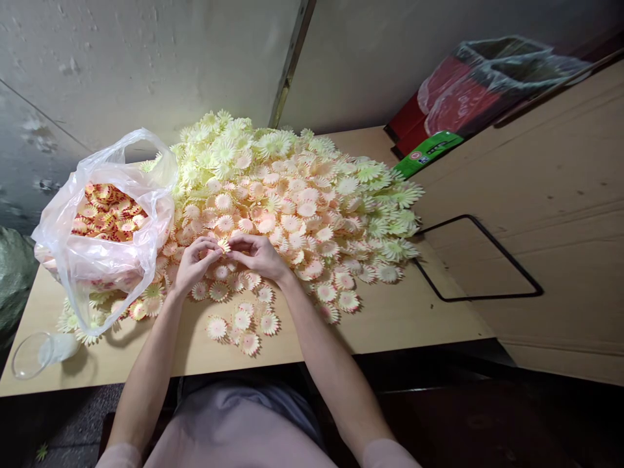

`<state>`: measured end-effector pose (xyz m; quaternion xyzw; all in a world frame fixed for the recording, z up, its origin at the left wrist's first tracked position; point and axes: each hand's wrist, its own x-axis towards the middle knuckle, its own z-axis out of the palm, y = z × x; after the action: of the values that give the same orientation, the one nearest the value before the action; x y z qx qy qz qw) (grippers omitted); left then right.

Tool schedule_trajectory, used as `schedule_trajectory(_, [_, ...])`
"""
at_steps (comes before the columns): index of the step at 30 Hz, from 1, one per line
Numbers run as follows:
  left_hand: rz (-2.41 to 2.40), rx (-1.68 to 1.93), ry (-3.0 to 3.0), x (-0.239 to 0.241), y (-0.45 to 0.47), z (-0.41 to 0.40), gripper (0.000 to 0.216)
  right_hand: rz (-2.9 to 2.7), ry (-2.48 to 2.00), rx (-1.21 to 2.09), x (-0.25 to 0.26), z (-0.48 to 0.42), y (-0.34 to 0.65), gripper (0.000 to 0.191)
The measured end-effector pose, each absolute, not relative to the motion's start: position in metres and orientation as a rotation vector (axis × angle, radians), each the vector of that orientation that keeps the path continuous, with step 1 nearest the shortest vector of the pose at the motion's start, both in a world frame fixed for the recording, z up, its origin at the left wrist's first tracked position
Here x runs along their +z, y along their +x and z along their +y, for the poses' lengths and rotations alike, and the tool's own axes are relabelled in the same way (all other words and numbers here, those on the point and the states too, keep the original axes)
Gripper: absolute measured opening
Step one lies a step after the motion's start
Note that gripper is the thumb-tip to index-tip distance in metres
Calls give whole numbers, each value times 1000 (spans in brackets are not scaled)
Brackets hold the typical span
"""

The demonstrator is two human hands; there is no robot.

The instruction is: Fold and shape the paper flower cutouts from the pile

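Between my two hands, at the front of a big heap of artificial flower petals [292, 201], is one small pale yellow flower piece [223, 245]. The fingers of my left hand [197, 260] pinch it from the left. My right hand [258, 255] pinches at its right edge with thumb and forefinger. The heap runs from pale green pieces at the back to peach ones with red-tipped edges in front. Several loose flower pieces [242, 319] lie on the table between my forearms.
A white plastic bag [104, 257] of red and yellow pieces stands open at left. Near it is a clear cup [36, 356] at the table edge [390, 325]. A cardboard sheet [536, 227], black wire frame [492, 244] and red boxes in plastic [453, 97] are at right.
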<state>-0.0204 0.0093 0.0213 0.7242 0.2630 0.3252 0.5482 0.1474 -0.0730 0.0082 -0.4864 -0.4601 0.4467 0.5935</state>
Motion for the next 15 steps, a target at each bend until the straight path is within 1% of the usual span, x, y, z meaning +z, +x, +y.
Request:
schedule_trajectory(4, [650, 822, 1661, 23, -19, 8, 24, -1028, -1088, 1001, 4, -70, 151, 30])
schedule_trajectory(7, [675, 832, 1557, 23, -18, 6, 36, -1005, -1077, 999, 2, -68, 153, 32])
schedule_trajectory(9, [680, 810, 1518, 21, -18, 6, 36, -1037, -1100, 968, 1, -67, 153, 31])
schedule_trajectory(12, [709, 831, 1507, 19, -18, 7, 30, -1080, -1199, 761, 4, -67, 150, 28])
schedule_trajectory(14, [735, 872, 1503, 19, -17, 8, 29, -1076, -1227, 616, 7, -68, 148, 26])
schedule_trajectory(15, [746, 883, 1503, 19, -17, 8, 29, -1074, -1217, 594, 8, -69, 147, 24])
